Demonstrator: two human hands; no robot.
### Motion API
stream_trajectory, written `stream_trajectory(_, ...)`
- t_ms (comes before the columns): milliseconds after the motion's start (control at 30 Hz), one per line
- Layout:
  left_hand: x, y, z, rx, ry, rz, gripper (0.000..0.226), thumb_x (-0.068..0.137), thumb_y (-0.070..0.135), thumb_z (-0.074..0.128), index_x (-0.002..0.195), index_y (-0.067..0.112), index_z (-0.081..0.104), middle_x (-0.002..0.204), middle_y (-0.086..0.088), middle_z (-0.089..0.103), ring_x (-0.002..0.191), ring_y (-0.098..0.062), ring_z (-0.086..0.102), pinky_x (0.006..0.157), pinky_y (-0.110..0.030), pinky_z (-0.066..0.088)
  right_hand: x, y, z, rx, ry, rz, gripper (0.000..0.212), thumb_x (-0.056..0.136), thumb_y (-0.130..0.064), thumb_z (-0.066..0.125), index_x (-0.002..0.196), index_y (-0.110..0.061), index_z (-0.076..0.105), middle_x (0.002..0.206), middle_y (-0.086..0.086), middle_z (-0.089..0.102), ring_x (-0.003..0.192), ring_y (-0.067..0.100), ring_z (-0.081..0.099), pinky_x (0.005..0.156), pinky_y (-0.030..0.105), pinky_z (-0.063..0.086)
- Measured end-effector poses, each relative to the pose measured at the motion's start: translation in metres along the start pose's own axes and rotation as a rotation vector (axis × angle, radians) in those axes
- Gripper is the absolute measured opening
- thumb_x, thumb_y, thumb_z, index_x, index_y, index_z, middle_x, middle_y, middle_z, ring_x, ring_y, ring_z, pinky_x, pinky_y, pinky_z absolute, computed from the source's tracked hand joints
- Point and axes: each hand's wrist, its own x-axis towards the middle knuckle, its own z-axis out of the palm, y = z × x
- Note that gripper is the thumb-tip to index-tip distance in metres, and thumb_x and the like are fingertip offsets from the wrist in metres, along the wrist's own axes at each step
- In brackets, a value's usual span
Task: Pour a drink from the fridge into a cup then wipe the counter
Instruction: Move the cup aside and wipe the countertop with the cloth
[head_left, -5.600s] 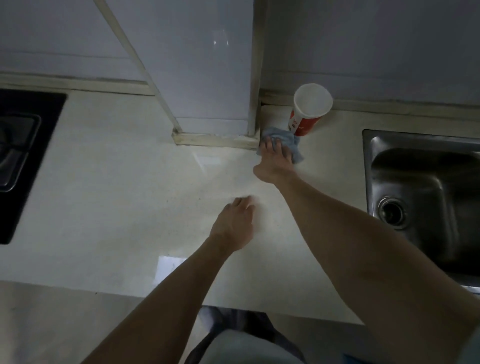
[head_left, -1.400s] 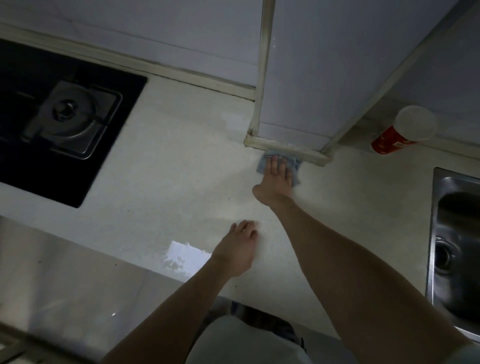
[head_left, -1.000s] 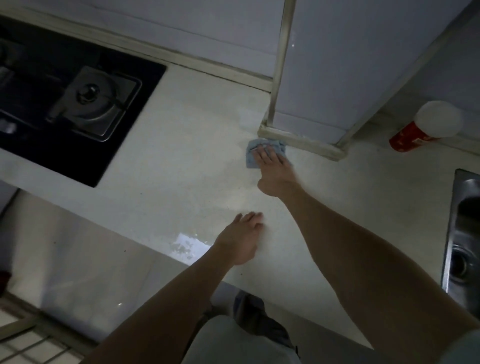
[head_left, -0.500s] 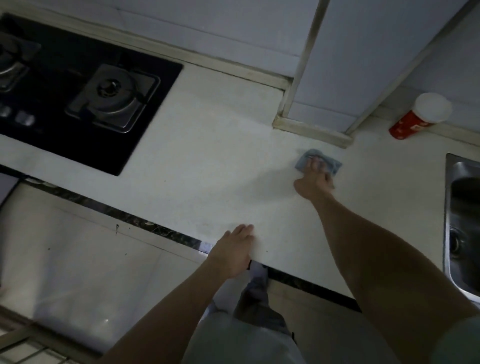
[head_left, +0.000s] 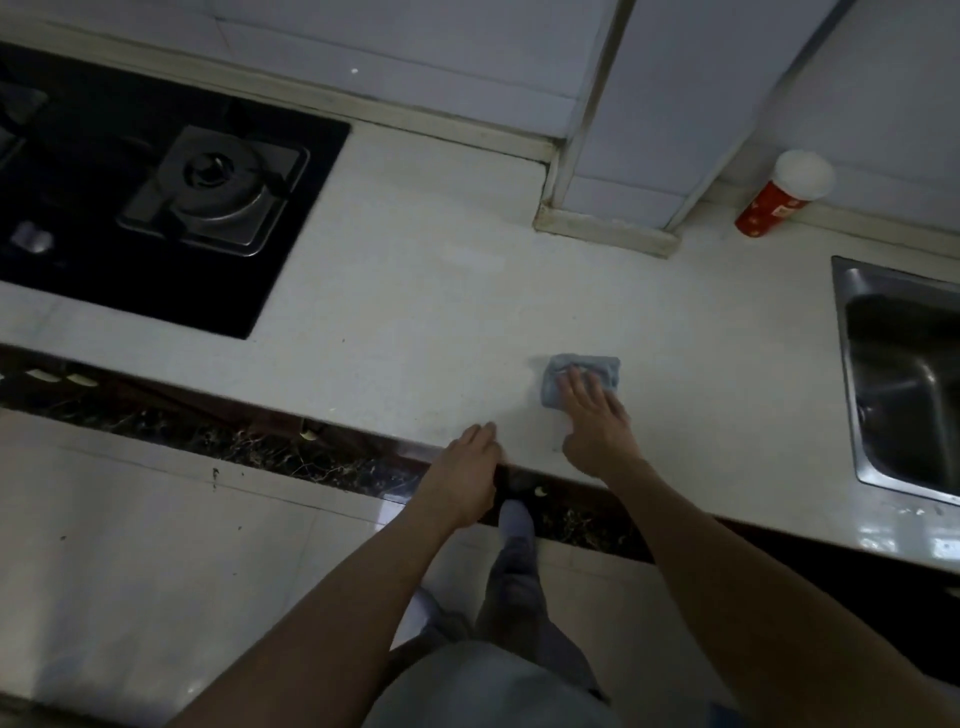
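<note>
**Cloth near the front edge, cup parked at the back**

While the left hand (head_left: 467, 475) rests flat over the front edge of the counter (head_left: 415, 312), fingers together and holding nothing, the right hand (head_left: 592, 415) lies just beyond it with its fingers spread wide, pressing a small blue cloth (head_left: 582, 376) onto the stone. The cloth is bunched, only partly under the fingertips, and sits close to the front edge, between the hob (head_left: 156, 182) on the left and the sink (head_left: 904, 384) at the right end. Further back, a boxed-in column (head_left: 623, 171) stands against the rear wall, and beside it, in the back right corner, stands the red paper cup (head_left: 779, 195), upright and well apart from both hands.

The wiping stage looks to be underway. The main risk, I judge, is a broad sweep towards the back corner: the light cup would tip easily if clipped, spilling onto the surface being cleaned. A stroke drawn too far forward could also drag the loosely pinned cloth off the edge onto the floor.
</note>
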Motion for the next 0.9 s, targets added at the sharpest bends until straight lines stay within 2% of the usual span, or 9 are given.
stream_trajectory(167, -0.012, -0.010, 0.007, 0.122, -0.062, 0.024, 0.067, 0.089, 0.022, 0.052, 0.147, 0.002, 0.027, 0.162, -0.015, 0.008, 0.149, -0.031, 0.008, 0.119, -0.045, 0.019, -0.055, 0.003, 0.020, 0.094, -0.032, 0.200, 0.085, 0.087, -0.020, 0.050, 0.155, -0.017, -0.002, 0.163, 0.003, -0.009, 0.149, 0.022, -0.011, 0.121, 0.041, -0.002)
stream_trajectory(300, -0.019, -0.017, 0.007, 0.123, -0.046, 0.039, 0.069, 0.089, 0.024, 0.051, 0.149, 0.003, 0.025, 0.162, -0.015, 0.008, 0.149, -0.031, 0.009, 0.120, -0.044, 0.018, -0.060, -0.037, 0.032, 0.185, -0.036, 0.295, 0.088, 0.085, -0.024, 0.052, 0.155, -0.016, -0.001, 0.163, 0.004, -0.011, 0.149, 0.025, -0.012, 0.121, 0.045, -0.001)
stream_trajectory(500, -0.033, -0.034, 0.010, 0.049, 0.041, -0.037, 0.069, 0.091, 0.021, 0.053, 0.150, 0.002, 0.023, 0.161, -0.018, 0.008, 0.149, -0.033, 0.007, 0.122, -0.041, 0.015, -0.055, -0.106, 0.043, 0.148, -0.048, 0.178, 0.085, 0.086, -0.023, 0.047, 0.155, -0.012, 0.000, 0.162, 0.009, -0.011, 0.149, 0.028, -0.012, 0.121, 0.047, -0.003)
stream_trajectory(633, -0.038, -0.049, 0.010, 0.013, 0.041, -0.054, 0.069, 0.095, 0.023, 0.047, 0.151, -0.004, 0.017, 0.161, -0.019, 0.010, 0.149, -0.032, 0.009, 0.122, -0.042, 0.013, -0.045, -0.142, 0.045, 0.120, -0.065, 0.066, 0.083, 0.089, -0.026, 0.047, 0.155, -0.012, -0.001, 0.162, 0.011, -0.010, 0.149, 0.027, -0.013, 0.121, 0.046, -0.005)
stream_trajectory(733, -0.042, -0.060, 0.008, -0.013, 0.049, -0.091, 0.067, 0.097, 0.023, 0.040, 0.151, -0.006, 0.013, 0.161, -0.020, 0.009, 0.149, -0.032, 0.009, 0.122, -0.041, 0.011, -0.034, -0.156, 0.047, 0.068, -0.071, 0.011, 0.083, 0.091, -0.033, 0.047, 0.155, -0.013, -0.002, 0.162, 0.011, -0.009, 0.149, 0.028, -0.013, 0.121, 0.046, -0.007)
stream_trajectory(900, -0.041, -0.074, -0.003, -0.056, 0.102, -0.094, 0.066, 0.096, 0.024, 0.045, 0.151, -0.002, 0.020, 0.161, -0.016, 0.016, 0.149, -0.029, 0.015, 0.122, -0.037, 0.013, -0.021, -0.160, 0.043, 0.042, -0.084, -0.033, 0.087, 0.088, -0.027, 0.052, 0.155, -0.014, -0.003, 0.162, 0.009, -0.010, 0.149, 0.027, -0.014, 0.120, 0.045, -0.008)
